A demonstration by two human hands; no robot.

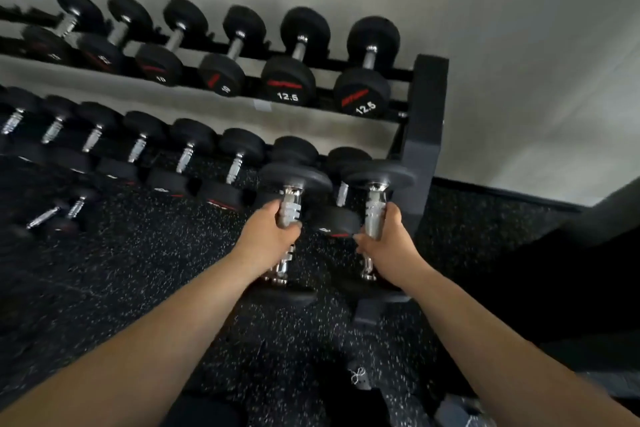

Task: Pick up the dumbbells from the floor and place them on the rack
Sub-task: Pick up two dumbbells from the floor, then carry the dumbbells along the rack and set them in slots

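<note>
Two black dumbbells stand nearly upright in your fists, just in front of the right end of the rack's lower tier. The left dumbbell (pixel 294 180) has its chrome handle wrapped by your left hand (pixel 273 232), its upper head above the knuckles and its lower head below the wrist. The right dumbbell (pixel 379 177) sits the same way in your closed right hand (pixel 384 239). Behind them, the rack (pixel 424 107) carries rows of dumbbells on both tiers, above speckled rubber floor (pixel 138 253).
</note>
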